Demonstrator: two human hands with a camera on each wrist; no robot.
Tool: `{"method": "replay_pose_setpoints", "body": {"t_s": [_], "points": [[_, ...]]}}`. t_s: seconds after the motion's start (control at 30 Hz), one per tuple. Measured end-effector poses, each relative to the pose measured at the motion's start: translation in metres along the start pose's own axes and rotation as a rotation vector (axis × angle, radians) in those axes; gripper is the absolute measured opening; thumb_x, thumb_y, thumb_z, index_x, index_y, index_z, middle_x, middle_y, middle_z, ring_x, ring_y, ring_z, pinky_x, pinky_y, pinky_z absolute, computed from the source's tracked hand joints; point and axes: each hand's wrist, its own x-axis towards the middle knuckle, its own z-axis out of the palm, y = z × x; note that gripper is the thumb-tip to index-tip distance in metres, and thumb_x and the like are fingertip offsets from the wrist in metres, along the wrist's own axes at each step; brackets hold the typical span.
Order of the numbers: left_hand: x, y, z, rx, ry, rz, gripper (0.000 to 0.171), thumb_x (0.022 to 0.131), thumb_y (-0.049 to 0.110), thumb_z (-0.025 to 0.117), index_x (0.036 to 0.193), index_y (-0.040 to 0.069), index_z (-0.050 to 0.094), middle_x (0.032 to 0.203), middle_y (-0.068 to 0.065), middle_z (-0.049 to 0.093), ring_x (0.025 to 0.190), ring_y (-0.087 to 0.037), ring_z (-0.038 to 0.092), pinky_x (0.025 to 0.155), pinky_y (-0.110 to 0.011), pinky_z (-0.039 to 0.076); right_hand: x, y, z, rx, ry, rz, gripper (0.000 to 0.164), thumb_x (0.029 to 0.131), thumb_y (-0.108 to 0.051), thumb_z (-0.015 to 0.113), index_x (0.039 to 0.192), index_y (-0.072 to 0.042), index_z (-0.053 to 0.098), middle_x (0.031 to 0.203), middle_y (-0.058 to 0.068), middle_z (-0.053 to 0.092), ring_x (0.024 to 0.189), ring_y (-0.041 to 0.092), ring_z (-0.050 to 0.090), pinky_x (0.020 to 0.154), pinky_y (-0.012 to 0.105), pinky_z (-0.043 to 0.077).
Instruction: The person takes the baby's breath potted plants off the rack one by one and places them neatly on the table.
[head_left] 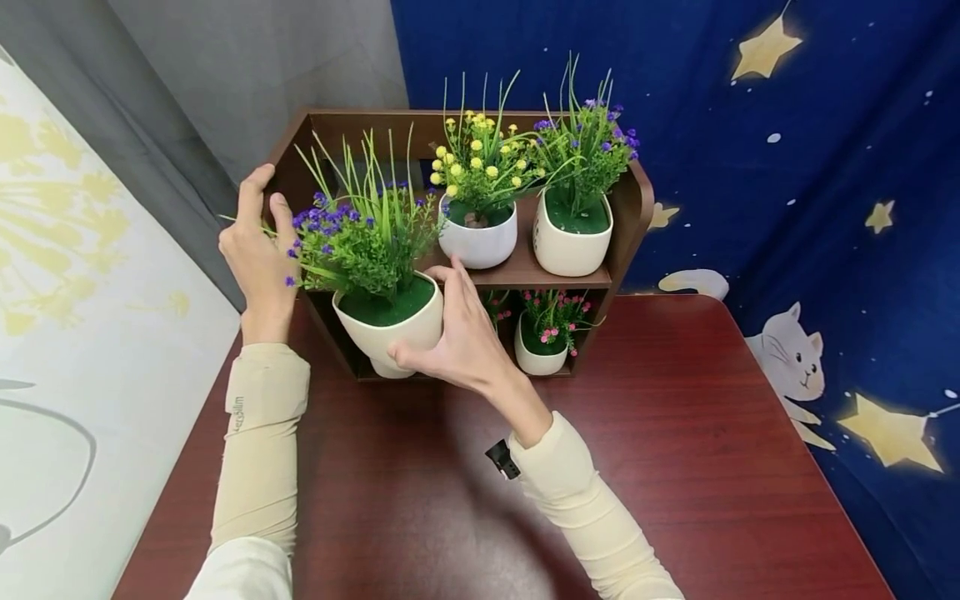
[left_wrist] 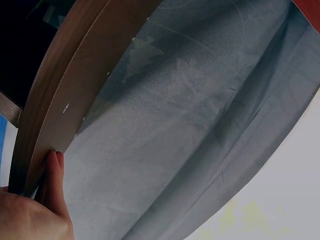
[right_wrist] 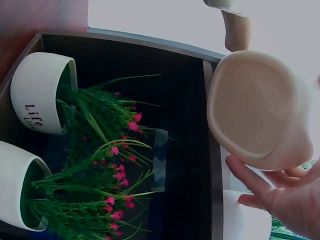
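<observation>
My right hand (head_left: 468, 337) grips a white pot (head_left: 386, 337) of purple flowers (head_left: 330, 218) and grass, with the thumb on its front and the fingers around its right side. The pot is tilted at the front left of a brown two-tier shelf (head_left: 558, 268); its pale underside (right_wrist: 252, 107) shows in the right wrist view. At the shelf's left side panel (left_wrist: 55, 107), my left hand (head_left: 258, 262) holds the edge, fingers (left_wrist: 56, 180) along the outer face. Leaves hide part of the shelf behind the held pot.
On the upper tier stand a yellow-flowered pot (head_left: 480, 242) and another purple-flowered pot (head_left: 573, 250). Pink-flowered pots, one lettered "Life" (right_wrist: 37, 95), are on the lower tier. The shelf stands on a reddish-brown table (head_left: 675, 450), with a grey curtain (head_left: 180, 117) and blue curtain (head_left: 712, 167) behind.
</observation>
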Motion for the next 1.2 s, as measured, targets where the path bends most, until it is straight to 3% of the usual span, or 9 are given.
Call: {"method": "replay_pose_setpoints", "body": {"t_s": [0.1, 0.23, 0.33, 0.47, 0.57, 0.67, 1.0, 1.2], "points": [[0.0, 0.0, 0.0, -0.005, 0.011, -0.005, 0.031, 0.096, 0.023, 0.047, 0.123, 0.021, 0.062, 0.084, -0.009, 0.065, 0.043, 0.005, 0.014, 0.049, -0.024, 0.018, -0.006, 0.001, -0.001, 0.011, 0.008, -0.041, 0.088, 0.06, -0.057, 0.065, 0.128, -0.005, 0.039, 0.133, 0.013, 0.042, 0.139, 0.021, 0.015, 0.101, 0.046, 0.03], [0.0, 0.0, 0.001, 0.001, 0.025, 0.01, 0.031, 0.096, 0.022, 0.047, 0.122, 0.02, 0.062, 0.088, -0.009, 0.066, 0.043, 0.003, 0.015, 0.048, -0.024, 0.018, -0.019, 0.001, -0.004, 0.016, 0.045, -0.099, 0.088, 0.06, -0.056, 0.065, 0.128, -0.005, 0.039, 0.133, 0.013, 0.042, 0.134, 0.018, 0.027, 0.095, 0.044, 0.037], [-0.001, 0.002, 0.002, 0.013, 0.024, 0.009, 0.032, 0.096, 0.024, 0.045, 0.123, 0.022, 0.062, 0.082, -0.012, 0.063, 0.042, -0.006, 0.022, 0.049, -0.026, 0.019, -0.033, 0.001, -0.009, 0.014, 0.082, -0.121, 0.089, 0.058, -0.054, 0.066, 0.127, -0.005, 0.039, 0.128, 0.01, 0.046, 0.121, 0.017, 0.042, 0.09, 0.039, 0.041], [-0.002, 0.003, 0.003, 0.017, 0.017, 0.0, 0.033, 0.096, 0.026, 0.044, 0.124, 0.024, 0.061, 0.096, -0.003, 0.068, 0.044, -0.019, 0.027, 0.051, -0.027, 0.022, -0.052, 0.003, -0.016, -0.001, 0.129, -0.124, 0.089, 0.057, -0.053, 0.068, 0.126, -0.005, 0.041, 0.119, 0.006, 0.05, 0.104, 0.017, 0.05, 0.083, 0.036, 0.042], [-0.001, 0.002, 0.004, 0.013, 0.018, -0.01, 0.033, 0.095, 0.026, 0.044, 0.123, 0.024, 0.061, 0.112, 0.013, 0.064, 0.044, -0.014, 0.026, 0.051, -0.025, 0.022, -0.065, 0.007, -0.02, -0.003, 0.151, -0.116, 0.088, 0.057, -0.056, 0.067, 0.125, -0.005, 0.042, 0.118, 0.006, 0.051, 0.104, 0.017, 0.05, 0.084, 0.035, 0.042], [0.0, 0.001, 0.003, 0.011, 0.024, -0.012, 0.033, 0.095, 0.025, 0.044, 0.123, 0.025, 0.061, 0.118, 0.023, 0.058, 0.044, -0.01, 0.024, 0.051, -0.024, 0.022, -0.075, 0.008, -0.023, 0.002, 0.174, -0.115, 0.088, 0.06, -0.058, 0.066, 0.125, -0.004, 0.042, 0.118, 0.007, 0.051, 0.105, 0.018, 0.05, 0.086, 0.034, 0.042], [0.002, 0.0, 0.004, 0.013, 0.026, -0.038, 0.032, 0.094, 0.025, 0.046, 0.122, 0.025, 0.062, 0.118, 0.021, 0.058, 0.044, -0.002, 0.018, 0.053, -0.022, 0.021, -0.107, 0.018, -0.037, -0.033, 0.188, -0.041, 0.089, 0.064, -0.062, 0.063, 0.129, -0.005, 0.041, 0.123, 0.006, 0.049, 0.109, 0.019, 0.05, 0.086, 0.038, 0.043], [0.002, -0.003, 0.006, 0.021, 0.017, -0.047, 0.032, 0.094, 0.025, 0.047, 0.122, 0.024, 0.061, 0.119, 0.02, 0.059, 0.044, -0.001, 0.012, 0.051, -0.023, 0.019, -0.13, 0.028, -0.049, -0.093, 0.228, 0.001, 0.088, 0.059, -0.053, 0.069, 0.129, -0.005, 0.043, 0.124, 0.005, 0.05, 0.107, 0.02, 0.052, 0.082, 0.039, 0.045]]}}
